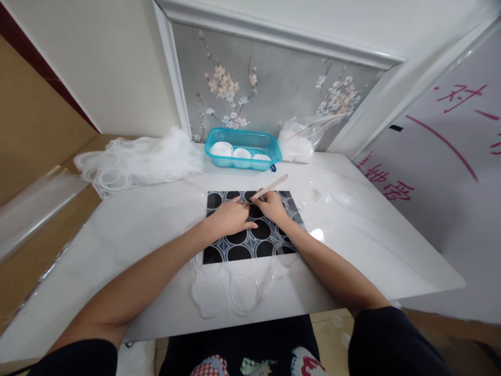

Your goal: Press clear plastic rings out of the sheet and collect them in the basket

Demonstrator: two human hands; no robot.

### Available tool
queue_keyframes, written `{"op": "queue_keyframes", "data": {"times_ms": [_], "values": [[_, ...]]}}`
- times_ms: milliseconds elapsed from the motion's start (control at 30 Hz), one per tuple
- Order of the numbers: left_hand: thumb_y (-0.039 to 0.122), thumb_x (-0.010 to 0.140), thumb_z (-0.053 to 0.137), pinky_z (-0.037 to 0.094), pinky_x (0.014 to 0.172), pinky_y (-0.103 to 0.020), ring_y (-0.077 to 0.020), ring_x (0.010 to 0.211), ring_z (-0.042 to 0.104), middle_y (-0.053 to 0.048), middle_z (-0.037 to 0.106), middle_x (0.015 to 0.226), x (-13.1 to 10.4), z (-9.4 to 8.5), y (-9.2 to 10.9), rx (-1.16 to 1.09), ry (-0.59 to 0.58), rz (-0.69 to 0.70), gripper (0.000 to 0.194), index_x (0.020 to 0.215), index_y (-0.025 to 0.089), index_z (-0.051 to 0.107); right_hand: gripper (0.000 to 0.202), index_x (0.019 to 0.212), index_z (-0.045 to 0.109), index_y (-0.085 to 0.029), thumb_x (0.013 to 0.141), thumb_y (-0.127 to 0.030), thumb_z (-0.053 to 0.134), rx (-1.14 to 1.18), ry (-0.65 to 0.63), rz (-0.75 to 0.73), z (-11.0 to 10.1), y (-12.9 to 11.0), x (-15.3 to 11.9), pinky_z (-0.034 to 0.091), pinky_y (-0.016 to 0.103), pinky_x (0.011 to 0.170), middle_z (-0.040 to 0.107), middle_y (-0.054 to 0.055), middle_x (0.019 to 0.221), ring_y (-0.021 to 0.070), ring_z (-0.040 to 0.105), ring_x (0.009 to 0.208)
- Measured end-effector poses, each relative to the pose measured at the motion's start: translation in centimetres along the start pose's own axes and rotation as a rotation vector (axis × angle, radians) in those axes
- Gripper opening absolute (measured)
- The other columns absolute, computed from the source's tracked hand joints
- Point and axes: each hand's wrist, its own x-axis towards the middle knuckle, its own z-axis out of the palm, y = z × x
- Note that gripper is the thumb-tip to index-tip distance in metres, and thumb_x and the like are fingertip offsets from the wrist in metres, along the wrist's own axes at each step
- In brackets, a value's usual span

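Observation:
My right hand (271, 204) pinches a slim cream-white stick-like tool (278, 181), which slants up and to the right; its working end is hidden by my fingers. Under both hands lies a black sheet (239, 252) patterned with rows of pale-edged circles and star shapes between them. My left hand (231, 216) rests on the sheet with its thumb spread to the right and its fingertips near the right hand. Clear plastic film with ring-shaped outlines (226, 292) extends past the sheet's near edge.
A blue plastic basket (245, 137) holding stacks of white discs stands against the wall. To its right sits a clear bag of white pieces (299, 143). A heap of clear ring-cut plastic scraps (136, 161) covers the table's back left. A whiteboard (434, 156) stands at the right.

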Motion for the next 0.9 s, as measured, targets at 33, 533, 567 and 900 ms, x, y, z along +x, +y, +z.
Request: {"op": "queue_keyframes", "data": {"times_ms": [33, 533, 567, 900], "values": [[0.056, 0.093, 0.053, 0.033, 0.113, -0.039, -0.0271, 0.115, 0.061, -0.02, 0.065, 0.121, 0.0, 0.0, 0.0, 0.003, 0.002, 0.0, 0.06, 0.117, 0.002, 0.064, 0.014, 0.073, 0.062, -0.016, 0.079, -0.028, 0.061, -0.025, 0.001, -0.006, 0.0, -0.1, -0.1, 0.035, 0.026, 0.061, 0.057, 0.0, 0.063, 0.0141, 0.049, 0.06], [0.068, 0.083, 0.057, 0.033, 0.113, -0.044, -0.035, 0.132, 0.048, -0.026, 0.051, 0.138, -0.8, -0.3, 0.6, -0.103, -0.066, -0.017, 0.08, 0.127, 0.001, 0.06, 0.031, 0.102, 0.063, 0.0, 0.088, -0.009, 0.036, -0.496, 0.528, 0.188, -7.1, -0.7, 5.5, 0.037, 0.032, 0.072, 0.065, 0.021, 0.088, 0.0222, 0.058, 0.078], [0.067, 0.085, 0.055, 0.033, 0.113, -0.044, -0.0342, 0.133, 0.047, -0.026, 0.05, 0.139, -1.0, -0.2, 0.7, -0.103, -0.058, -0.008, 0.079, 0.129, 0.002, 0.059, 0.029, 0.1, 0.064, -0.001, 0.09, -0.013, 0.039, -0.46, 0.592, 0.186, -7.9, -0.8, 6.0, 0.038, 0.032, 0.072, 0.065, 0.019, 0.087, 0.0219, 0.058, 0.078], [0.067, 0.092, 0.043, 0.029, 0.117, -0.043, -0.0342, 0.134, 0.045, -0.028, 0.049, 0.139, -5.0, 1.6, -0.2, -0.028, 0.064, -0.149, 0.086, 0.136, -0.006, 0.049, 0.012, 0.078, 0.065, -0.016, 0.084, -0.023, 0.058, 0.055, -0.028, -0.169, 3.4, -3.6, 0.1, 0.039, 0.027, 0.065, 0.065, 0.003, 0.071, 0.0158, 0.058, 0.065]]}}
